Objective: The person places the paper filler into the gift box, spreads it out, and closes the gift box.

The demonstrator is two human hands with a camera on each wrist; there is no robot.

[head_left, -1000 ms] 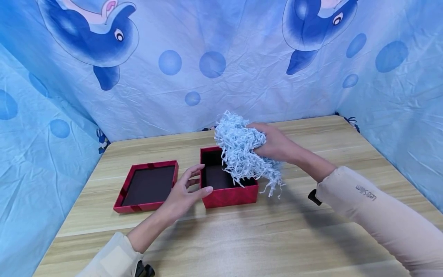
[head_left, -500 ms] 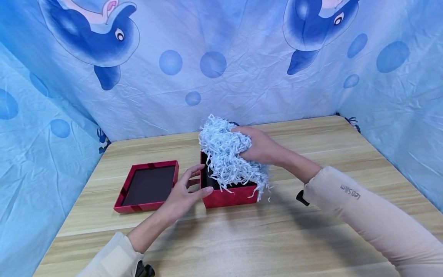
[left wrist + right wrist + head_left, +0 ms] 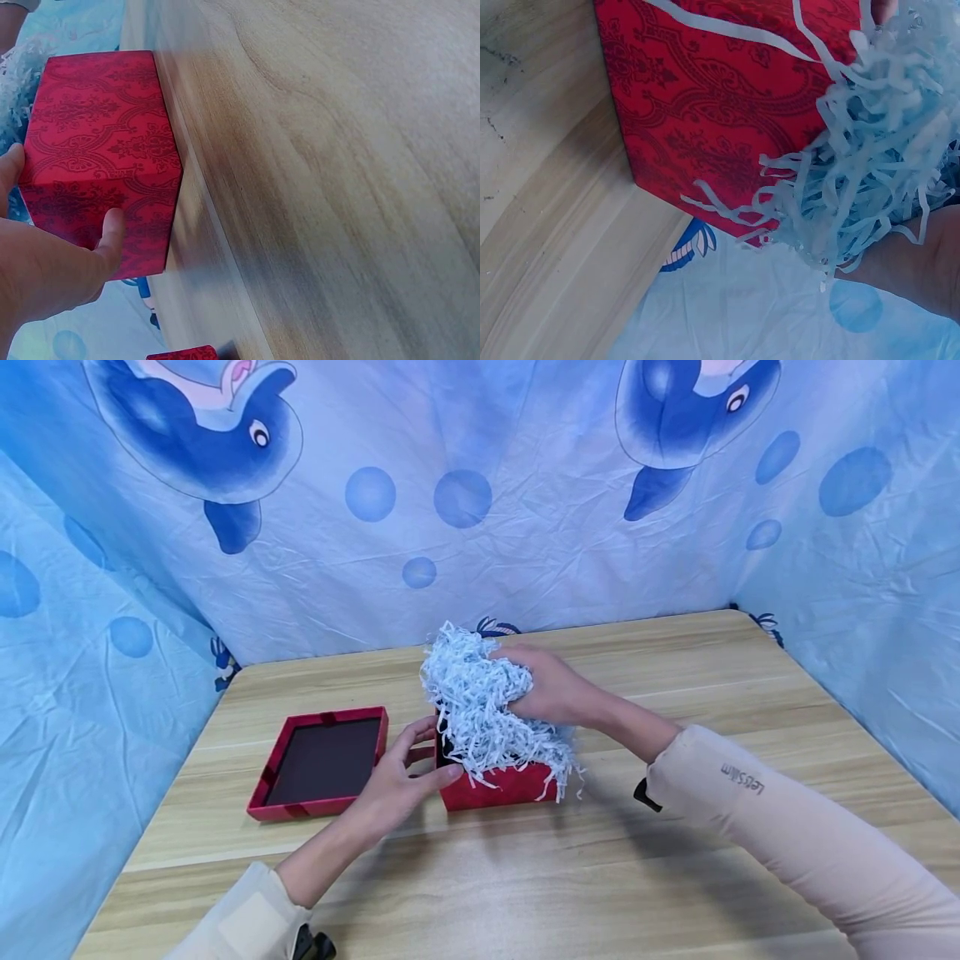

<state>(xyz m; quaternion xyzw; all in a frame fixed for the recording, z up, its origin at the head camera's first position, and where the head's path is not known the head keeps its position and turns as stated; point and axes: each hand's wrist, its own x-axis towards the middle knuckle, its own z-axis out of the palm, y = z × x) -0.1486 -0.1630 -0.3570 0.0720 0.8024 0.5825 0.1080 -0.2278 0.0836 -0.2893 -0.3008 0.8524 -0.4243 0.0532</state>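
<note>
Steadying the red box [image 3: 498, 781] at its near left corner, the left hand [image 3: 397, 777] had its thumb curled against the patterned front wall and its fingers hooked at the left edge, which looked meant to keep the light box from sliding. The right hand [image 3: 551, 689] was closed around a big wad of pale blue shredded paper [image 3: 480, 714], held over the open top of the box and already sagging into it, with loose strands spilling over the front and right walls; that grip from above seemed suited to pushing the springy filler down inside. Just left of the box, apart from it, the red lid [image 3: 318, 764] lay upside down with its dark inside showing. Everything sat on a light wood-grain table [image 3: 525, 885], enclosed at the back and both sides by a wrinkled blue cloth backdrop [image 3: 525, 527] printed with cartoon dolphins and bubbles.
</note>
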